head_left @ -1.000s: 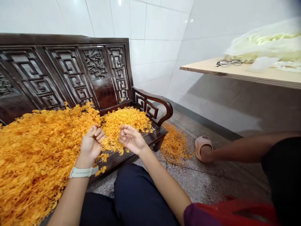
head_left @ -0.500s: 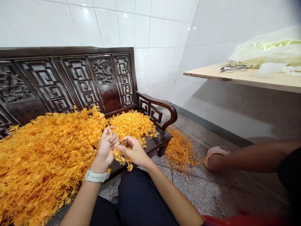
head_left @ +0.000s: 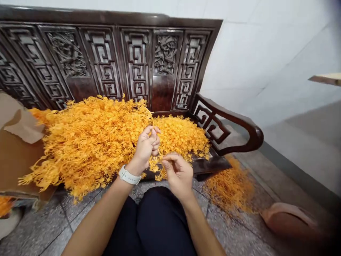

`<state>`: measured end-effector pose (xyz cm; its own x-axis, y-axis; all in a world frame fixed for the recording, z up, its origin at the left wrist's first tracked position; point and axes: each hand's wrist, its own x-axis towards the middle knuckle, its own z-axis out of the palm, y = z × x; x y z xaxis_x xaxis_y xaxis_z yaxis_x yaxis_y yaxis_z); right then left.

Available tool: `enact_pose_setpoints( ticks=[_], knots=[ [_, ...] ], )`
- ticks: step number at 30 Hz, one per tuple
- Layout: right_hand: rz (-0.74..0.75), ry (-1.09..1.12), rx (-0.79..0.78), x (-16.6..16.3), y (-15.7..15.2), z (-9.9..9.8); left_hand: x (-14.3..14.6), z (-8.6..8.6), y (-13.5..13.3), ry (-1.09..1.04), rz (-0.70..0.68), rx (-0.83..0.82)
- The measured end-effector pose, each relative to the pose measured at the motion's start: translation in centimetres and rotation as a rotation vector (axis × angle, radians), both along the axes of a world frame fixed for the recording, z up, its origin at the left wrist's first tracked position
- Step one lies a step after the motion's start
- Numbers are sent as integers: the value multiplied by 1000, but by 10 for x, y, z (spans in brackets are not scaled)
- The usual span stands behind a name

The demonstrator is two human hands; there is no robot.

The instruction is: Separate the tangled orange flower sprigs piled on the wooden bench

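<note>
My left hand, with a pale watch strap at the wrist, is closed on an orange plastic flower stem whose upper end rises past the fingers. Below that hand dangle small branched orange sprigs. The thumb and fingers of my right hand pinch at one of these sprigs, just lower and to the right. Behind both hands, a large heap of orange plastic sprays and a smaller pile of orange flower pieces lie on the bench.
The dark carved wooden bench has a curved armrest at its right. Thin orange stems are heaped on the floor beside it. A cardboard box stands at left. Another person's foot rests at right, and a table corner juts in.
My view has swung left, so the cardboard box shows and most of the table has gone out. The right hand has drawn slightly away from the left, with the fingers pinching a sprig.
</note>
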<state>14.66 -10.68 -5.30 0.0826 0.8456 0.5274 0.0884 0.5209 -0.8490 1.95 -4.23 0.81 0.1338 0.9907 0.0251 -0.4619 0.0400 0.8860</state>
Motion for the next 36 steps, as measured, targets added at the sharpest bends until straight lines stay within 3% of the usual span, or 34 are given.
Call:
enact_pose_setpoints(
  ticks=[6,12,16,20,23,29,33,36],
  knots=[
    [-84,47,122,4,1,1,10,2,-4,-34,-13,-26],
    [56,192,-49,7,11,-2,2,12,1,-49,-30,32],
    [55,119,-87,14,14,-11,-6,19,0,-118,-74,90],
    [102,17,-68,21,13,-5,2,20,-4,-90,-54,126],
    [23,-37,-21,23,14,-2,10,17,-3,-62,-18,129],
    [-179,93,204,29,9,-4,9,7,11,-5,158,108],
    [-30,-144,410,37,-9,14,15,-2,19,1,108,65],
    [128,-72,430,47,-36,27,18,-8,27,-3,113,57]
  ],
)
